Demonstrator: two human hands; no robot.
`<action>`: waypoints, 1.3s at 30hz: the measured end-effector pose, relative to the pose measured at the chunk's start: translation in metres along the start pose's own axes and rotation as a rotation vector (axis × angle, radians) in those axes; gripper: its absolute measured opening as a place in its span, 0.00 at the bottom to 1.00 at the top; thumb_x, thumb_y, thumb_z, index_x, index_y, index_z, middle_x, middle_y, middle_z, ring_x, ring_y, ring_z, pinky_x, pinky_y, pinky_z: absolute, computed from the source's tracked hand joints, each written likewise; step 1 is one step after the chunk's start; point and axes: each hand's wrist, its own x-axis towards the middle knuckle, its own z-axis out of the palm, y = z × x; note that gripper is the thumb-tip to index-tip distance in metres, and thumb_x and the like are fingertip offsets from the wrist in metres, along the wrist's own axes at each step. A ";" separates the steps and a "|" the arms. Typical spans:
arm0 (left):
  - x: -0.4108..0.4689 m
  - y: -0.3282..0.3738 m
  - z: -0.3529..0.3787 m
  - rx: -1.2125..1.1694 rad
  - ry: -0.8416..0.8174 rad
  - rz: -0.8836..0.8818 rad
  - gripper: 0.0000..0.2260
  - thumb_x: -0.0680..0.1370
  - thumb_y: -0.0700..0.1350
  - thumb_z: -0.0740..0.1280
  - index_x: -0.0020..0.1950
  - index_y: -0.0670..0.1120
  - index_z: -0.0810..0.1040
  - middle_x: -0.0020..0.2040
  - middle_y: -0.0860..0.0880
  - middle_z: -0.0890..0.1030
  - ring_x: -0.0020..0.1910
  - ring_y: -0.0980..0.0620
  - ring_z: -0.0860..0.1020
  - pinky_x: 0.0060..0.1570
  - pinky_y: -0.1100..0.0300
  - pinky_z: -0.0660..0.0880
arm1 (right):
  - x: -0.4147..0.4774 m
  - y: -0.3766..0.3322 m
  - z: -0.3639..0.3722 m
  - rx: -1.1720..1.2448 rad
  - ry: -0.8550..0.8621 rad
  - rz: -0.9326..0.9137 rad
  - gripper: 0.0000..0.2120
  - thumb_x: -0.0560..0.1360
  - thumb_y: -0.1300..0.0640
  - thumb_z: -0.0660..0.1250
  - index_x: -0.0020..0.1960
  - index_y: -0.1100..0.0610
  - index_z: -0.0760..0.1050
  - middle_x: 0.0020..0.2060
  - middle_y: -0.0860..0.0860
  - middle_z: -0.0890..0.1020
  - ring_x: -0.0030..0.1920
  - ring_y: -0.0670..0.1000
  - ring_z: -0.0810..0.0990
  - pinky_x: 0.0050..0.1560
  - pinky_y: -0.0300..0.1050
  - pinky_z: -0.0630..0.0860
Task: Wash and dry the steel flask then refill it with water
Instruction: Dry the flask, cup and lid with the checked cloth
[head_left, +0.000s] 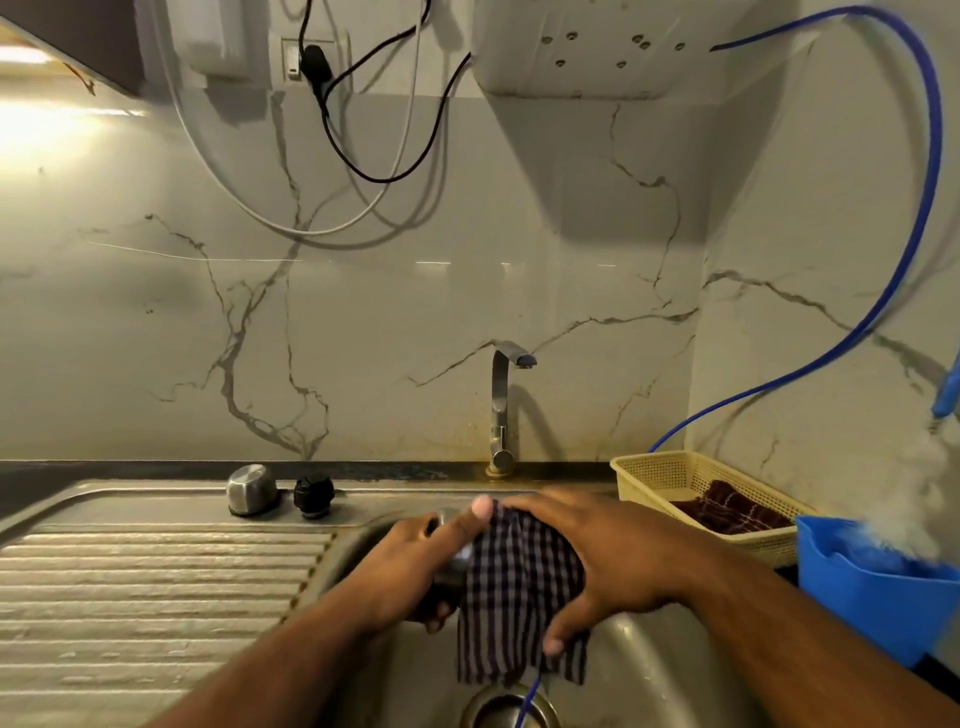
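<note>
Flask: I saw only a slice of the steel flask (451, 564), smooth, rounded and dully shiny, lying tilted above the sink basin (639, 670) between both hands.
Cloth: a thin checked cloth (514, 587), dark stripes on pale weave, was draped over the flask's right part; its loose end hung in soft folds toward the round metal drain (506, 706).
Left hand: my left hand (410, 566) grasped the bare steel from the left, fingers curled under it, one digit lying straight along the top toward the cloth's upper edge.
Right hand: my right hand (608, 566) clasped the cloth against the flask, palm down, fingers spread over the top, thumb hooked low into the fabric.
Forearms: both came in from the bottom edge and met over the basin.
Lid parts: a domed brushed-steel cap (252, 489) and a ribbed black stopper (314, 496) stood just beside each other on the sink's back ledge, well apart from the flask.
Drainboard: the ridged steel drainboard (145, 582) lay left of the basin.
Tap: an angular chrome tap (501, 405) rose behind the basin, against veined marble-look wall.
Bench, right: a cream latticed plastic basket (654, 470) held a dark red checked rag (727, 512); a glossy blue jug (872, 608) stood just beside it.
</note>
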 end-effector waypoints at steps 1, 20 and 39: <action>0.001 0.000 -0.003 -0.012 0.019 0.001 0.40 0.68 0.78 0.62 0.59 0.44 0.79 0.48 0.36 0.84 0.36 0.47 0.77 0.32 0.58 0.74 | 0.001 0.001 0.001 -0.027 0.015 0.011 0.54 0.63 0.37 0.81 0.78 0.34 0.51 0.74 0.37 0.66 0.71 0.43 0.67 0.69 0.45 0.69; 0.008 0.002 -0.017 -0.095 0.034 0.126 0.38 0.76 0.76 0.46 0.56 0.47 0.81 0.38 0.46 0.80 0.31 0.52 0.74 0.29 0.61 0.69 | 0.021 -0.026 0.030 0.413 0.583 0.109 0.43 0.59 0.44 0.84 0.69 0.40 0.67 0.59 0.38 0.79 0.58 0.40 0.78 0.57 0.37 0.76; 0.005 -0.007 -0.002 -0.079 -0.462 -0.125 0.29 0.69 0.49 0.81 0.62 0.36 0.75 0.42 0.42 0.81 0.34 0.48 0.78 0.34 0.59 0.76 | 0.028 0.000 0.005 1.818 0.875 0.129 0.39 0.48 0.47 0.87 0.55 0.63 0.83 0.51 0.61 0.86 0.50 0.61 0.85 0.55 0.54 0.82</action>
